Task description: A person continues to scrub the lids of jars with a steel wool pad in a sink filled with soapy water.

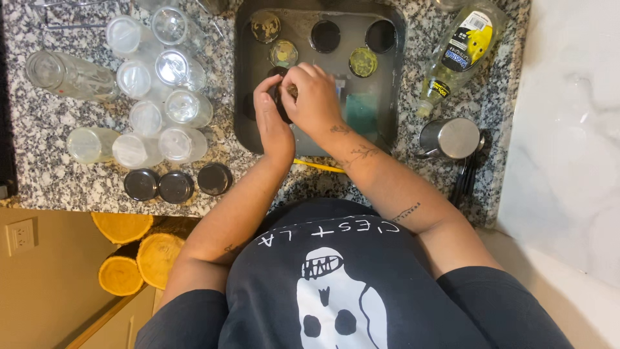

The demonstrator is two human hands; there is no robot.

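Observation:
Over a dark metal tray (245, 129) filled with cloudy water, both my hands meet around a small dark round jar lid (279, 98). My left hand (270, 119) cups the lid from the left. My right hand (314, 97) covers it from above and the right, so most of the lid is hidden. Several more round lids lie in the water: two dark ones (325, 35) and some yellowish, dirty ones (363, 62). A blue-green sponge (360, 113) sits in the tray to the right of my hands.
Several clear glass jars (175, 68) stand upside down or lie on the granite counter at left, three dark lids (175, 187) in front of them. A dish soap bottle (460, 52) and a steel cup (449, 137) sit to the right. A yellow stick (320, 166) lies near the tray.

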